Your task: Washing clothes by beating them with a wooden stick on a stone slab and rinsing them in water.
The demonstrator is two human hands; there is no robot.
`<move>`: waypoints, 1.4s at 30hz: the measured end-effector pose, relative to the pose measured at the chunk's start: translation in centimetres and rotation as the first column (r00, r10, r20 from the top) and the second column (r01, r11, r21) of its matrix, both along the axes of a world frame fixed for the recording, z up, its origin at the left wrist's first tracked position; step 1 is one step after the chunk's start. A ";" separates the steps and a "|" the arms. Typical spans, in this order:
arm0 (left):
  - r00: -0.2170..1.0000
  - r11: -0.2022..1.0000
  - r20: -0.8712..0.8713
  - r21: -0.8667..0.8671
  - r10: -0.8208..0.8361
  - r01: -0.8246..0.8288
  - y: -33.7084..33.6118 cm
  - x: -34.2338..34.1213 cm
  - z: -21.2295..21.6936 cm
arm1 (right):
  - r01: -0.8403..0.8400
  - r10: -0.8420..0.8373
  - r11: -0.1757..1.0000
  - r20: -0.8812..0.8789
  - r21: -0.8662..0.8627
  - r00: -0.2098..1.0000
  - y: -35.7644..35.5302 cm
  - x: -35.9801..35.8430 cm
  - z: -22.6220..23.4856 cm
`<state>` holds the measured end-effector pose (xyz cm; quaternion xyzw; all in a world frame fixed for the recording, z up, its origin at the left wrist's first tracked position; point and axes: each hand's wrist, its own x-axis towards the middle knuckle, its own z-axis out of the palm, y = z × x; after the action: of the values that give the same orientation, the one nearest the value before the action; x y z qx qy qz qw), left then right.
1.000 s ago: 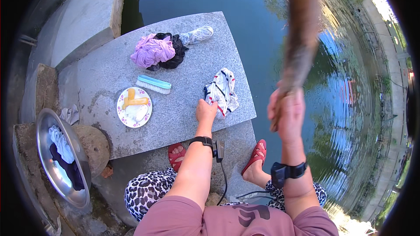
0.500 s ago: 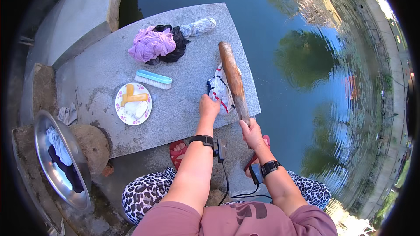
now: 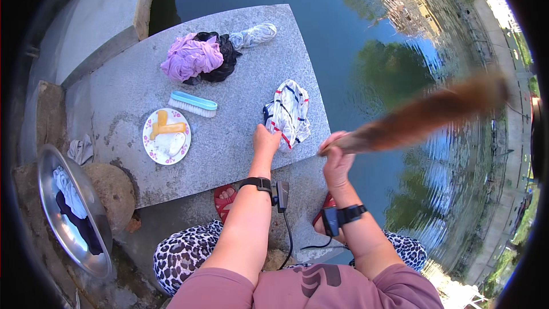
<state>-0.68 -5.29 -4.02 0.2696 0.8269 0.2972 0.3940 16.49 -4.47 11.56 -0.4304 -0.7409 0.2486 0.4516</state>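
Observation:
My left hand [image 3: 266, 141] presses on the near edge of a white cloth with red and blue stripes [image 3: 289, 114], which lies bunched at the right end of a grey stone slab [image 3: 229, 154]. My right hand [image 3: 336, 151] grips the thin end of a brown wooden paddle [image 3: 426, 115]. The paddle is blurred and points up and right over the water, away from the cloth.
On the slab lie a blue scrub brush [image 3: 193, 103], a flowered plate with soap bars [image 3: 166, 136], and a heap of purple, black and grey clothes [image 3: 203, 56]. A metal basin of laundry [image 3: 71, 217] sits at lower left. Water [image 3: 366, 34] borders the slab's far and right sides.
The paddle came down from high overhead onto the striped cloth, then swung back up to the right. My left hand stayed at the cloth.

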 end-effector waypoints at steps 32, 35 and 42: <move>0.997 0.997 -0.036 0.032 0.072 -0.071 -1.1 -1.4 2.0 | -0.148 -0.006 0.796 -0.251 -0.587 0.968 2.4 -1.5 11.7; 0.978 0.972 0.142 0.158 0.151 -0.173 -1.9 -2.1 0.0 | -0.185 0.125 0.980 -0.507 -0.070 0.853 6.1 -3.8 21.2; 0.978 0.979 0.174 0.150 0.114 -0.141 -1.0 -0.9 0.0 | -0.142 0.108 0.983 -0.253 -0.120 0.961 1.8 -1.2 0.0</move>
<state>-1.56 -6.25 -4.06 0.2214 0.7805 0.4090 0.4178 15.24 -2.64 11.60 -0.3789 -0.6862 0.3783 0.4925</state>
